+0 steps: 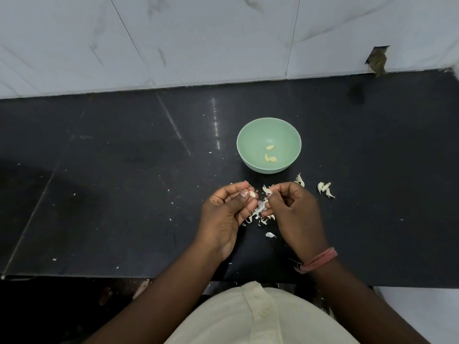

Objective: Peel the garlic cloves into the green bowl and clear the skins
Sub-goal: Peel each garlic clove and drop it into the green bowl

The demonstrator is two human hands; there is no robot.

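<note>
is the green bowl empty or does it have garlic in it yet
Not empty: the green bowl stands upright with three peeled cloves lying on its bottom.

Green bowl [269,145] sits upright mid-counter, nearer the back wall edge than the front edge — three peeled pale-yellow cloves [270,155] lie in its bottom. One more peeled clove [252,194] is held just in front of the bowl; white papery skins [260,209] are strewn beneath it toward the front edge. Unpeeled cloves [325,188] lie on the counter right of the bowl's front — well apart from its rim.
</note>
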